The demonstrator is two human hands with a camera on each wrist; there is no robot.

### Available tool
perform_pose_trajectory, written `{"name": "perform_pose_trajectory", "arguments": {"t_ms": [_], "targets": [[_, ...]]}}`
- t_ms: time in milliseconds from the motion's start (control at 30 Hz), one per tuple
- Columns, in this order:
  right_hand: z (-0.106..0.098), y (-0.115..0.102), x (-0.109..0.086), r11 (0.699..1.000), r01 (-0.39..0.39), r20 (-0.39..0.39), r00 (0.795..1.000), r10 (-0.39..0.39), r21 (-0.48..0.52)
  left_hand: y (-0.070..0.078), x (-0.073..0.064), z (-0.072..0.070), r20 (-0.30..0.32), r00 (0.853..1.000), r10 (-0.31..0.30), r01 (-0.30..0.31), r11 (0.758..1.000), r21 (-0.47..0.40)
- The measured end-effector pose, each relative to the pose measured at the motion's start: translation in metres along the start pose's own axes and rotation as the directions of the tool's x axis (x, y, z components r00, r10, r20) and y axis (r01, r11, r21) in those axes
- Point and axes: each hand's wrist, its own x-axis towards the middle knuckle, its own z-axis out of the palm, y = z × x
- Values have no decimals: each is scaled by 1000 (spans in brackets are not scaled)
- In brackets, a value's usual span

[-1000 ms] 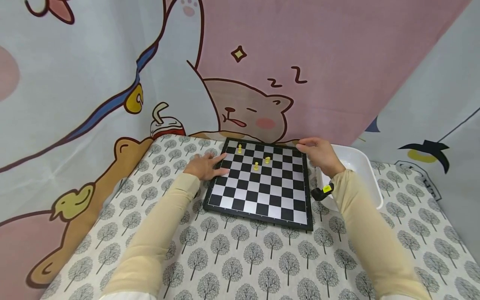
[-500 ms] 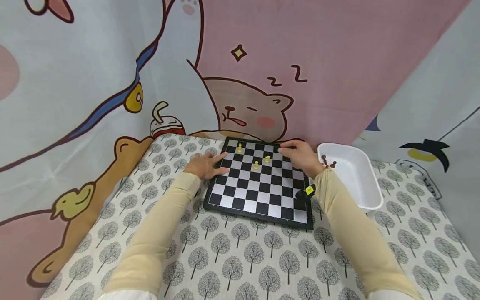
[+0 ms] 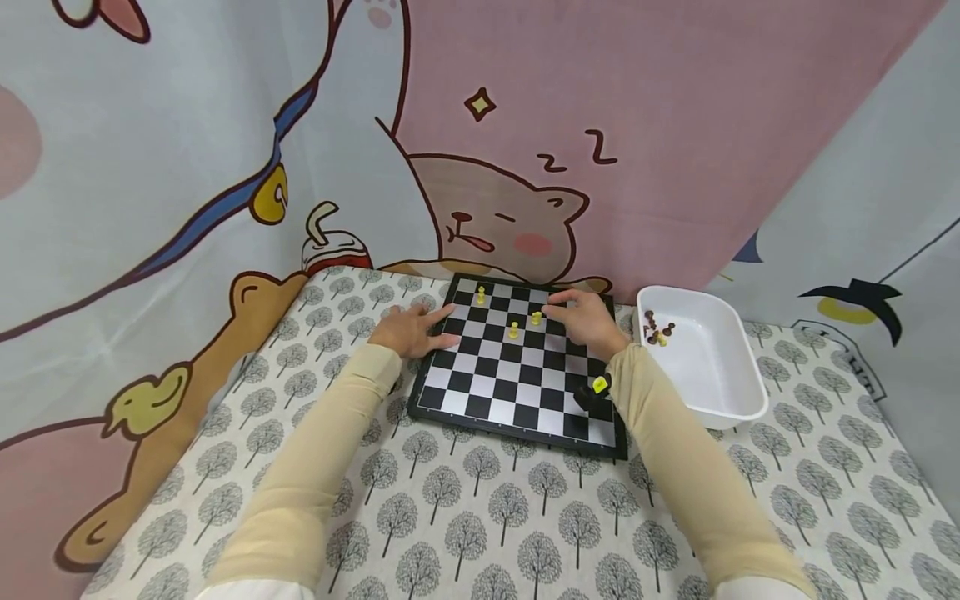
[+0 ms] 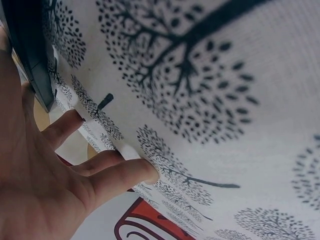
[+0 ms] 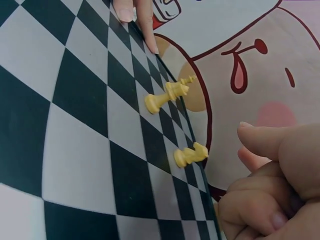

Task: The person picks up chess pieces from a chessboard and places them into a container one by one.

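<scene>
My left hand rests at the left edge of a black-and-white chessboard, thumb and index finger spread onto its rim. In the left wrist view other fingers reach onto the cloth beside it. My right hand hovers over the board's far right part. Its thumb and index finger are extended and apart, the other fingers curled in; no piece shows between them. Just left of the fingertips stands a yellow knight. A yellow crowned chess piece stands nearby, and a further yellow piece near the far left corner.
A white tray right of the board holds several dark brown pieces and a yellow one in its left part. The table has a tree-print cloth. A cartoon curtain hangs right behind the board.
My right hand has moved left from the tray's near edge to beside the knight, uncovering the pieces in the tray. My left hand and the pieces on the board stay in place.
</scene>
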Motion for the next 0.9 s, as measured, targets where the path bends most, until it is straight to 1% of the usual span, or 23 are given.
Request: {"name": "perform_pose_trajectory", "arguments": {"t_ms": [100, 233, 367, 500, 600, 633, 700, 900], "targets": [[5, 2, 0, 1000, -7, -18, 1000, 8, 24, 0, 0, -1, 2, 1000, 3, -3, 1000, -2], [14, 6, 1, 1000, -4, -54, 999, 4, -5, 0, 0, -1, 7, 1000, 0, 0, 1000, -8], [23, 10, 4, 1000, -25, -70, 997, 26, 16, 0, 1, 0, 8, 1000, -6, 6, 1000, -10], [30, 15, 6, 987, -67, -47, 996, 75, 144, 0, 2, 1, 8, 1000, -5, 5, 1000, -8], [33, 19, 8, 964, -89, -8, 996, 94, 249, 0, 2, 1, 7, 1000, -3, 3, 1000, -5], [34, 20, 9, 959, -89, 5, 996, 91, 268, 0, 2, 1, 5, 1000, -3, 3, 1000, -6], [34, 22, 10, 951, -93, 25, 996, 89, 295, 0, 2, 1, 4, 1000, -4, 4, 1000, -7], [35, 26, 13, 950, -103, 30, 995, 99, 295, 0, 1, 0, -5, 1000, -2, 2, 1000, -1]]}}
